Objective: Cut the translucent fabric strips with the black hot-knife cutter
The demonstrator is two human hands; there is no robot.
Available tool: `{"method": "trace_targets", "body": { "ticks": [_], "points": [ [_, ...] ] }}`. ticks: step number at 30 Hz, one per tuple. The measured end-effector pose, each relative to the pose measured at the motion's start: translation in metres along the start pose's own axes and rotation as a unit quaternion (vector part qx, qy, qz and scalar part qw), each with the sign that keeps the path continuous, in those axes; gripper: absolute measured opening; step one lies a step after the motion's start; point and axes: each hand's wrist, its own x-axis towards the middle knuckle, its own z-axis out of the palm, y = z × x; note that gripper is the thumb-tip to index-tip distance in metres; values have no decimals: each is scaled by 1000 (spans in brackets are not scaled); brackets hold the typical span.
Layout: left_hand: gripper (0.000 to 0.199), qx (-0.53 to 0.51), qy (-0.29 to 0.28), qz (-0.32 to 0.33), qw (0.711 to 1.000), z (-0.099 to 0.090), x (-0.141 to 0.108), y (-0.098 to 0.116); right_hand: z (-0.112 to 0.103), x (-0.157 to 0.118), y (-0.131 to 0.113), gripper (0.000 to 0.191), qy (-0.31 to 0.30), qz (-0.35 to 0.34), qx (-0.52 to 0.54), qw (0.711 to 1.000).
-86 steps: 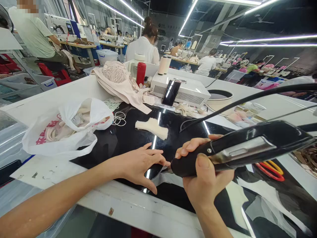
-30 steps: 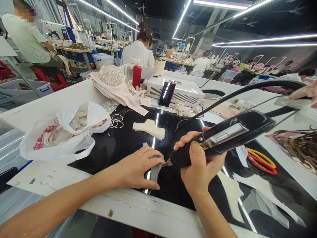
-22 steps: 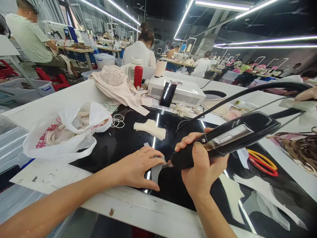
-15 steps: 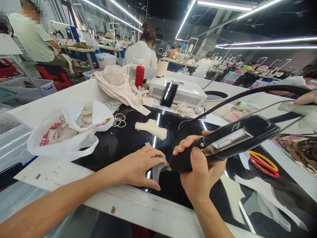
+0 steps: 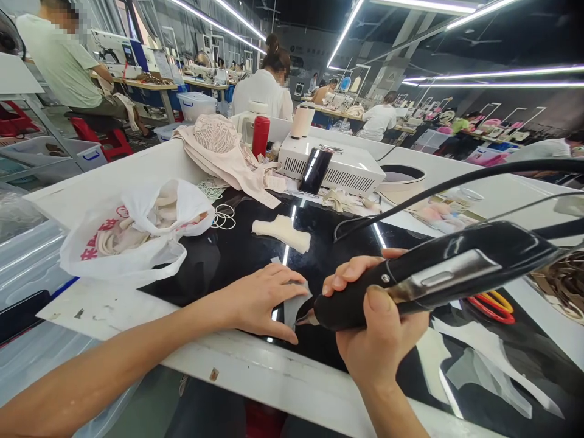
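My right hand is wrapped round a black handheld tool with a metal lever and a cable. The tool's pointed tip touches or nearly touches a thin grey translucent piece on the glossy black work surface. My left hand lies on that piece from the left, palm down, thumb and fingers spread. Just beyond it lies a cream foam-like piece. At the right are a cream cut piece and thin translucent pieces.
A white plastic bag of fabric lies left. Behind are beige garments, a red bottle, a phone and a white box. Red and yellow rings lie right. Other people sit at machines beyond.
The view has shifted slightly, and the tool's rear end sits a little further right and lower. Another person's hand at the right edge has gone out of view.
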Motion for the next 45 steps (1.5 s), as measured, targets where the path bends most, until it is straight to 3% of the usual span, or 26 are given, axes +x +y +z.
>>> {"method": "trace_targets", "body": {
  "ticks": [13, 19, 26, 31, 38, 45],
  "points": [
    [71, -19, 29, 23, 999, 2, 0, -5, -2, -4, -2, 34, 2, 10, -20, 1000],
    [18, -24, 82, 12, 996, 0, 1, -13, -17, 6, -8, 34, 27, -8, -31, 999],
    [15, -9, 75, 38, 996, 4, 1, -10, -38, 20, -13, 35, 82, -43, -92, 991],
    [11, -17, 65, 65, 996, 8, 2, -8, -34, 24, -14, 34, 118, -53, -93, 987],
    [13, -57, 41, 64, 995, 5, 2, -11, -12, 12, -8, 37, 63, -25, -40, 997],
    [15, -66, 34, 59, 995, 4, 2, -9, -9, 6, -1, 36, 33, -24, -41, 998]
  ]
}}
